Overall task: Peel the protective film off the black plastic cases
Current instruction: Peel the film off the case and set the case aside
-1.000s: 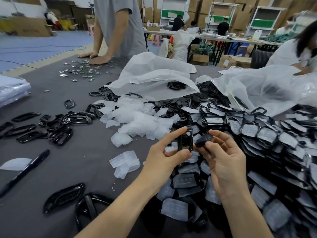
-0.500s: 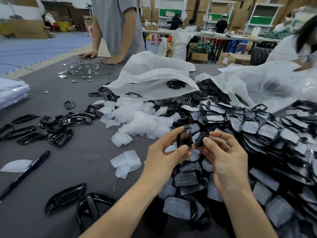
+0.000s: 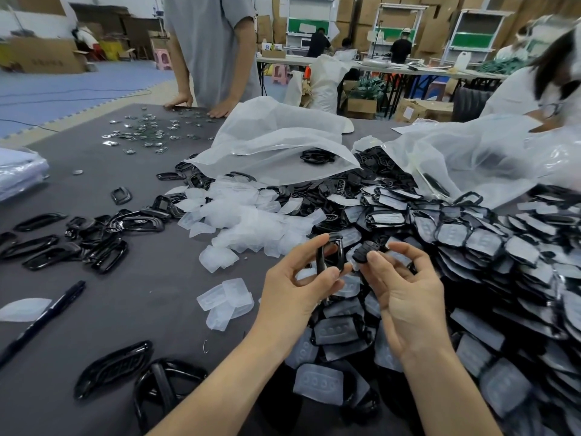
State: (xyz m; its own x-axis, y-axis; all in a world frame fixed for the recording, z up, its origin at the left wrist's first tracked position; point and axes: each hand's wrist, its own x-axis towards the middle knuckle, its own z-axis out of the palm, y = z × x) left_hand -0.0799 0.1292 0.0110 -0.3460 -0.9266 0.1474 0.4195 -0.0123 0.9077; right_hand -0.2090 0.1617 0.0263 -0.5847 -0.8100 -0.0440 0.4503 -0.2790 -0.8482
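My left hand (image 3: 295,287) pinches an upright glossy black frame-shaped case (image 3: 330,253) between thumb and fingers. Just to its right, my right hand (image 3: 405,294) pinches a smaller black piece (image 3: 364,251) with clear film hanging at it, held close to the frame. Both hands hover over a large heap of film-covered black cases (image 3: 471,247) filling the right half of the table. A mound of peeled translucent films (image 3: 248,221) lies behind my left hand.
Bare black cases (image 3: 94,240) lie in a group at the left, two more at the near edge (image 3: 116,369). A black marker (image 3: 44,316) lies at the left. Big plastic bags (image 3: 276,146) sit behind. A person's hands (image 3: 220,111) rest on the far table edge among metal badges (image 3: 147,133).
Both hands have stayed in place above the heap; the right hand's small black piece has drawn slightly away from the frame in the left hand.
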